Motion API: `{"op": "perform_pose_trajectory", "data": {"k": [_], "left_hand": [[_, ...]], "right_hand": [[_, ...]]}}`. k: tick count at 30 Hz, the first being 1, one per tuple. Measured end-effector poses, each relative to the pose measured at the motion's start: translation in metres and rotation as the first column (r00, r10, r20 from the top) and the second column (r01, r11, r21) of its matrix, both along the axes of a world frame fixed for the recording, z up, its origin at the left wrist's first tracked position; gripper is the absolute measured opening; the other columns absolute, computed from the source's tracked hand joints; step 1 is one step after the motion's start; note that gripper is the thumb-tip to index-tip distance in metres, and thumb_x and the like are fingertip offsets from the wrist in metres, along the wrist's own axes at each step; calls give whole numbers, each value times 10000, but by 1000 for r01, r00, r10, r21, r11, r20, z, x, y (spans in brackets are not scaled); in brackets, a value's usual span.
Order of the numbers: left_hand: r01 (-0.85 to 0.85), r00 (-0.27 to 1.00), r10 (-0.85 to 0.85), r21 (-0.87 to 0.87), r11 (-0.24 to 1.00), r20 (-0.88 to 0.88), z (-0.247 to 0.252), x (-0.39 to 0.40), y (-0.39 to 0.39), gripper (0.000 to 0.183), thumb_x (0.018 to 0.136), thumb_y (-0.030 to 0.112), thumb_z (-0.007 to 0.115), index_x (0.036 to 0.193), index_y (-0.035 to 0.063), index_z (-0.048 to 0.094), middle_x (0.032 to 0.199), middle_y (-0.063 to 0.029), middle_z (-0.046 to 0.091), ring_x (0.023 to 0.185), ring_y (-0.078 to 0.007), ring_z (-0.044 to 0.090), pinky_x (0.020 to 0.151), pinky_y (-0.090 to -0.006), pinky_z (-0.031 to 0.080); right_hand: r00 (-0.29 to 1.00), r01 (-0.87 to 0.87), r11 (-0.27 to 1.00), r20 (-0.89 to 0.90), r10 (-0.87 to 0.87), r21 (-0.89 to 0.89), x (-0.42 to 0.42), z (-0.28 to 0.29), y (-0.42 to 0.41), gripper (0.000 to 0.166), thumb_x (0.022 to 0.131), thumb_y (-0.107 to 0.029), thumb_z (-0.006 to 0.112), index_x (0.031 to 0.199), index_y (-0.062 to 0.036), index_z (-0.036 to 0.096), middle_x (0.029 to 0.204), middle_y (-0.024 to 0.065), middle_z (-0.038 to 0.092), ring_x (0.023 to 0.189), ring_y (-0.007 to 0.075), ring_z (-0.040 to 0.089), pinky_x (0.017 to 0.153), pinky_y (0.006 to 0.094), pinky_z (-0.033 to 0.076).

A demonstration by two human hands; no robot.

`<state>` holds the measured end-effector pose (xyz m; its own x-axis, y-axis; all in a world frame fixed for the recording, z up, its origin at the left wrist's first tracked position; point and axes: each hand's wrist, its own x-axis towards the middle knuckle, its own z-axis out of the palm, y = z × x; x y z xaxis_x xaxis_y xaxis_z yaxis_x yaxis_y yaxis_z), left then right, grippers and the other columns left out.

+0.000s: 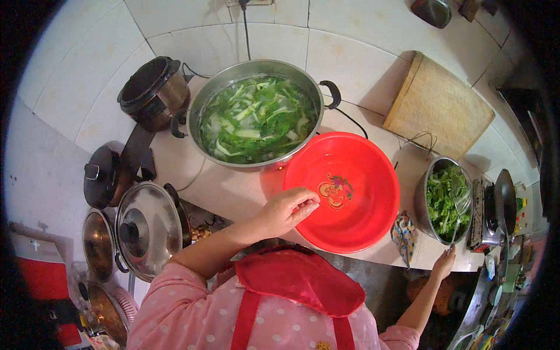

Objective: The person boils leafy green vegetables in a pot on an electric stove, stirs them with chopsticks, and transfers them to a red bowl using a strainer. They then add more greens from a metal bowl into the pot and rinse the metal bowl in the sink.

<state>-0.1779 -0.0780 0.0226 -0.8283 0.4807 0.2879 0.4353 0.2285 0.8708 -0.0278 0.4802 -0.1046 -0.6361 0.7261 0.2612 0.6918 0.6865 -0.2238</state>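
Note:
My left hand (291, 212), its fingers curled together, hovers over the left rim of a red plastic basin (372, 188) with a printed pattern on its bottom. Whether it pinches anything is not visible. At the far right my right hand (445, 262) grips the handle of a wire skimmer (461, 197), whose head rests on chopped leafy greens (442, 201) in a steel bowl (421, 210). Behind the basin's left side stands a wide steel pot (192, 131) of liquid, with cut greens and pale stalks (258, 113) floating in it.
A wooden cutting board (437, 105) leans on the tiled wall. Between basin and bowl lies a patterned cloth (403, 238). A gas stove (481, 214) with a pan (505, 201) stands right. Left are a cooker pot (153, 94), a black-lidded pot (103, 175) and a glass-lidded pot (148, 227).

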Motion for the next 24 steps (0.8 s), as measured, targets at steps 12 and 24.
{"op": "perform_pose_trajectory", "data": {"k": [12,24], "left_hand": [[-25,987,24,-7,1000,-162,0,8,-36,108,833,62,573,933,23,555,827,-105,574,749,-250,575,642,-326,460],[-218,963,213,-9,976,-164,-14,31,-101,131,848,68,534,971,35,568,863,-116,587,788,-287,568,697,-364,450]], "right_hand": [[675,-638,770,-478,562,5,-109,181,-149,326,887,-80,510,1196,22,501,1155,153,559,1046,227,536,889,317,412],[366,-901,312,139,920,301,-238,238,-358,316,871,-167,490,1187,-148,511,897,135,576,799,313,607,621,411,491]]}}
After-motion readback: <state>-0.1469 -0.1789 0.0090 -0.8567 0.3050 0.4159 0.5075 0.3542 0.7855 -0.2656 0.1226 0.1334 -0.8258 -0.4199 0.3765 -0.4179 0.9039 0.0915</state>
